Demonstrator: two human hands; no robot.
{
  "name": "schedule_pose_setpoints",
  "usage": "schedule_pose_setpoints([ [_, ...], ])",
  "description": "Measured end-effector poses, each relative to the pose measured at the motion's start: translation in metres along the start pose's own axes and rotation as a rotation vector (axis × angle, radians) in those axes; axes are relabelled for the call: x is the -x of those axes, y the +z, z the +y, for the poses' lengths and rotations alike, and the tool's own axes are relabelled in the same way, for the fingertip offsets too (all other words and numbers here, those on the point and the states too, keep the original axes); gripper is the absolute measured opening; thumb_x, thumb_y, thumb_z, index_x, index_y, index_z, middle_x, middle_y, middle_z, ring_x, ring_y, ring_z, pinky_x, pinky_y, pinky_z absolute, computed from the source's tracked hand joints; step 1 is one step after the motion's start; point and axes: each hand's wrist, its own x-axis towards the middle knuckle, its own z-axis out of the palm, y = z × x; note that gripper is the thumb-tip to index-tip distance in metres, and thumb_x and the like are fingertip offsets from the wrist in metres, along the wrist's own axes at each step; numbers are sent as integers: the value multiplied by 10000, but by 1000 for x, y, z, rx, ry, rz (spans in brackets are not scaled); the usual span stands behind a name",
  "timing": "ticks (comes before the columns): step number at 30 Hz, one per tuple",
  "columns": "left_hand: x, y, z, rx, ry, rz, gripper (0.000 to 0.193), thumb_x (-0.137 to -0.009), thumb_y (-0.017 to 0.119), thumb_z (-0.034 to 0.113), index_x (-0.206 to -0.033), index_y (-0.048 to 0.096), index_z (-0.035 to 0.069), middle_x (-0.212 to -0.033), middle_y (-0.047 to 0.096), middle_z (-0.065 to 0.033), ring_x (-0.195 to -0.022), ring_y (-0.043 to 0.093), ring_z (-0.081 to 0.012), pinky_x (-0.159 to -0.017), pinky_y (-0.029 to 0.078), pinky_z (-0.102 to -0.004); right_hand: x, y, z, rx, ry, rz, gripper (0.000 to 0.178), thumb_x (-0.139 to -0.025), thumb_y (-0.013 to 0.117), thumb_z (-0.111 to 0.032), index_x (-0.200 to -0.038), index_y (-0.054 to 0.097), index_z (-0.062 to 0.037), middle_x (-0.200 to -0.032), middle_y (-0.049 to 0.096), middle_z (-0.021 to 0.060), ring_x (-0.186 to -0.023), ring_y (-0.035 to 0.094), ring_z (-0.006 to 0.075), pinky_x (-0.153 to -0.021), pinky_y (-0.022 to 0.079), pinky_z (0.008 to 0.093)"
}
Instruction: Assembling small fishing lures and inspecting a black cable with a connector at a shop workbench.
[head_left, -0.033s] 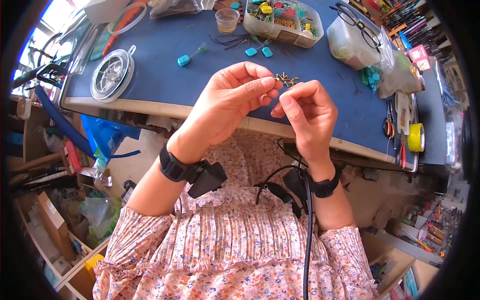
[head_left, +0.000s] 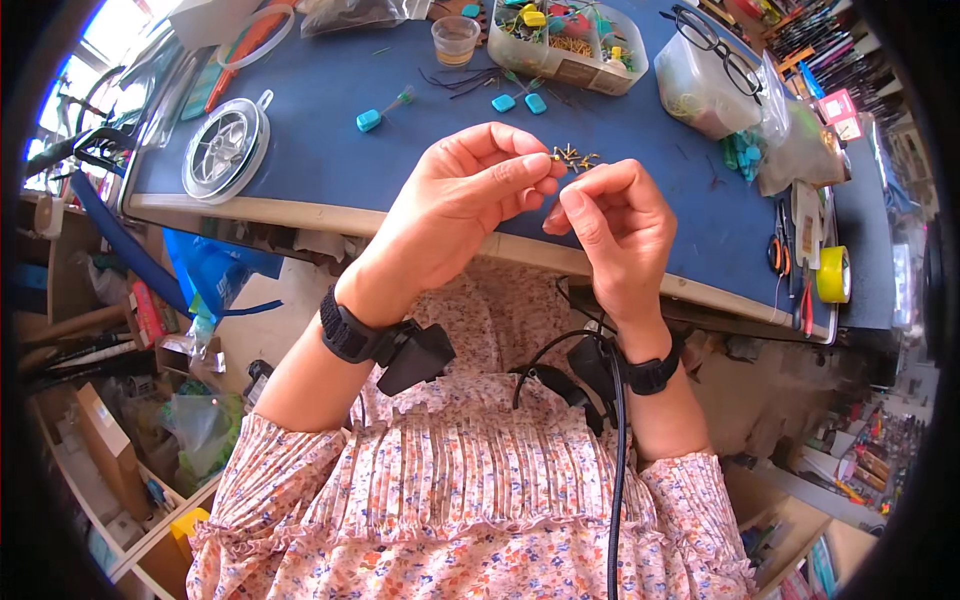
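Observation:
My left hand (head_left: 492, 185) is raised over the table's near edge, thumb and forefinger pinched together. Close to its right, my right hand (head_left: 622, 215) also pinches thumb against fingers. Whatever either pinch holds is too small to make out. Just beyond the fingertips lies a small pile of brass-coloured pins or screws (head_left: 580, 157), partly hidden by the fingers. Farther back, two turquoise tabs (head_left: 535, 104) rest near thin black strands (head_left: 465, 82). Another turquoise tab (head_left: 368, 121), with a clear stem, lies to the left.
A line spool (head_left: 225, 150) sits at the left of the blue tabletop (head_left: 330, 140). Behind stand a small clear cup (head_left: 455, 42) and a divided parts box (head_left: 575, 70). On the right are a clear tub (head_left: 700, 90), glasses (head_left: 715, 45), scissors (head_left: 779, 250) and yellow tape (head_left: 832, 275).

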Motion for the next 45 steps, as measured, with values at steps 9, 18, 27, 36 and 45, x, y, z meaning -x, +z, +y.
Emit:
schedule_pose_setpoints([
  [9,0,-1,-3,12,28,-5,60,-931,581,64,-989,587,52,-973,649,-61,-894,623,-113,-809,514,-246,1,-1,-1,-14,20,12,96,-865,650,-10,-876,556,-14,-831,637,38,-718,629,92,-678,521,228],
  [18,0,-1,-2,6,30,-5,56,-928,585,63,-981,582,45,-965,647,-65,-896,625,-119,-808,520,-247,0,-1,-2,-4,47,14,96,-869,652,-19,-869,556,-17,-815,636,34,-713,626,85,-672,521,225],
  [27,1,1,-2,-10,37,22,63,-921,597,64,-978,579,41,-960,649,-73,-860,612,-113,-791,512,-246,0,-1,-2,-16,44,25,86,-873,645,-17,-872,559,-19,-814,639,33,-712,624,79,-670,520,220],
  [36,1,-1,-4,-17,70,22,96,-908,619,60,-992,586,28,-951,663,-78,-856,627,-121,-770,511,-241,0,0,-2,-8,62,31,83,-874,647,-23,-870,565,-18,-811,641,33,-707,624,80,-669,521,220],
  [45,2,2,-10,-191,193,63,91,-846,677,8,-917,620,12,-912,667,-61,-847,622,-107,-779,509,-238,0,1,-2,-45,116,81,84,-873,669,-57,-908,616,-2,-811,661,36,-705,633,79,-632,533,218],
])
